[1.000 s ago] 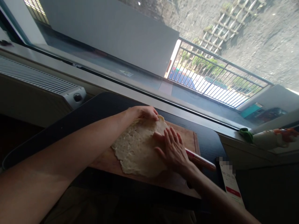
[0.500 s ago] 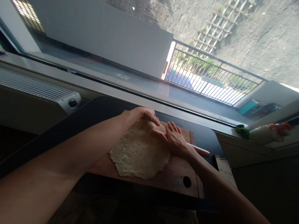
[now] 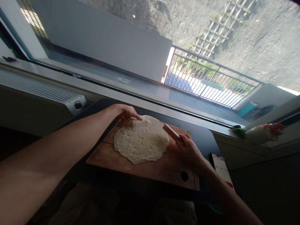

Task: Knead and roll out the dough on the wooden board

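A wide, roughly round sheet of dough point(image 3: 142, 142), bumpy and floury on top, lies flat on a wooden board point(image 3: 150, 173). At its far left edge, my left hand point(image 3: 129, 112) is closed with thumb and fingers on the dough's rim. My right hand point(image 3: 187, 147) is wrapped round a wooden rolling pin point(image 3: 171, 132) beside the dough's right side. One end of the pin points toward the dough's right edge, and the rest is hidden by the hand and forearm.
Under the board is a dark table point(image 3: 206, 134). A phone point(image 3: 222, 170) showing a timer lies at its right edge. The windowsill point(image 3: 150, 107) runs behind, with a radiator point(image 3: 47, 89) at the left and a white pot point(image 3: 257, 135) at the right.
My right hand has come off the dough toward the right and now grips the rolling pin, which lay on the board's right side. My left hand has shifted left along the dough's far edge.
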Motion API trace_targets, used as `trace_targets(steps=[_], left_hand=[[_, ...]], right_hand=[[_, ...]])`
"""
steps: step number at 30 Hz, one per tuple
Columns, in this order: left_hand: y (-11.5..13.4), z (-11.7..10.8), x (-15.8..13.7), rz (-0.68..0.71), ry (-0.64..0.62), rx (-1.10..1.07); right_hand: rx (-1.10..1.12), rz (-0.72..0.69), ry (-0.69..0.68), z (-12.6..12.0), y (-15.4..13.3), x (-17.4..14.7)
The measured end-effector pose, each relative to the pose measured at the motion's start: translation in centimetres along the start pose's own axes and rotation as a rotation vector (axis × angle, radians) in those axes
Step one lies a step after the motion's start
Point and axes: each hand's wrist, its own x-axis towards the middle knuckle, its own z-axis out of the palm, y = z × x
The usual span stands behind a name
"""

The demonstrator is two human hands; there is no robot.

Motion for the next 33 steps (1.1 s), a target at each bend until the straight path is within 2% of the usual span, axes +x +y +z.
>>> trace_targets(steps=[5,8,10,12,15,17,20,22,23,26,28,32,33], left_hand=[[-1.4,1.3,-3.3,0.005,-0.077,0.024],[-2.5,1.9,-5.2,-0.036,-0.196,0.015],[-3.0,1.8,-5.9,-0.092,-0.214,0.02],[-2.6,1.7,-5.5,-0.108,-0.121,0.017],[-0.5,1.9,-3.4,-0.063,0.108,0.032],[1.0,2.3,-1.7,-0.043,0.256,0.102],[2.3,2.8,0.0,-0.004,0.382,0.239],[2.5,3.0,0.4,0.037,0.361,0.302],[2.5,3.1,0.4,0.079,0.322,0.323],[2.7,3.2,0.1,0.233,0.195,0.376],[3.2,3.3,-0.1,0.288,0.156,0.392],[5.0,3.8,-0.2,0.304,0.122,0.425],[5.4,4.0,-0.2,0.298,0.109,0.444]], right_hand=[[0.04,-0.032,-0.059,-0.1,0.0,-0.6],[0.054,-0.13,-0.132,-0.6,-0.2,-0.7],[0.03,-0.205,-0.163,-0.7,-0.6,-0.2],[-0.003,-0.233,-0.175,-0.4,-1.4,0.7],[-0.065,-0.177,-0.162,1.0,-3.4,1.0],[-0.141,-0.145,-0.116,2.2,-4.9,-0.4],[-0.236,-0.215,-0.091,3.6,-6.2,-3.2],[-0.259,-0.251,-0.117,3.9,-6.3,-3.4],[-0.268,-0.224,-0.123,3.9,-6.1,-2.7],[-0.288,-0.026,-0.13,3.6,-5.6,0.6],[-0.286,0.012,-0.169,3.2,-5.6,1.2],[-0.289,-0.27,-0.246,2.7,-6.2,-2.7],[-0.296,-0.296,-0.247,2.8,-6.2,-3.3]])
